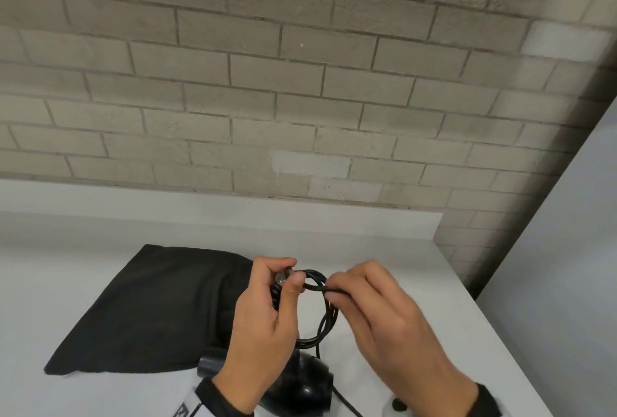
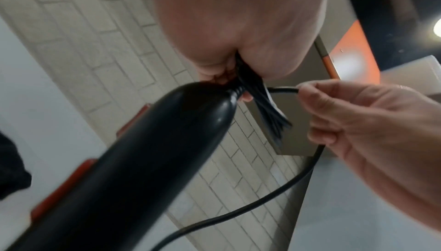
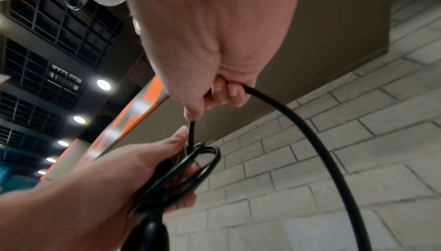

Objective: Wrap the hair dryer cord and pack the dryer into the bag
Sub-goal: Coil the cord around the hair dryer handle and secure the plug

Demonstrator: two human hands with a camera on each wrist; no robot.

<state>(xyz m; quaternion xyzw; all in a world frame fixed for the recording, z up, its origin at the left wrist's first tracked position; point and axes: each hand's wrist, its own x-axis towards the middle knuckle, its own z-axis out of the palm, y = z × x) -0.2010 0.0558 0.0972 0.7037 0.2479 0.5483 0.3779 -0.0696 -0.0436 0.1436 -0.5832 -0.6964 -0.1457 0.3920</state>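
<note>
**me:** Coiling the cord (image 1: 317, 309) right now, quick check on what's where. My left hand (image 1: 263, 316) is closed round the stacked loops up by the plug, thumb clamped over them. My right hand (image 1: 384, 316) pinches the free run of cord just beside the coil, fingertips closed on it. The dryer (image 1: 300, 386) hangs under the coil, handle up, nose down toward the table (image 1: 417, 283), right between my wrists.

**reply:** Where's the bag from there?

**me:** The bag (image 1: 150, 306) lies flat to my left and a bit further out, long axis slanting from near-left to far-right. Its far-right end sits just behind my left hand, so that hand's the nearer one. Can't tell which end is the mouth; it's all black cloth.

**reply:** Room to work?

**me:** Plenty of white table on my left. Its edge runs close on my right, and the slack cord drops off near my right wrist, so I reckon it could snag there. Wall (image 1: 300, 99) is well behind the bag. My guess: a few more loops, then swing left.
</note>
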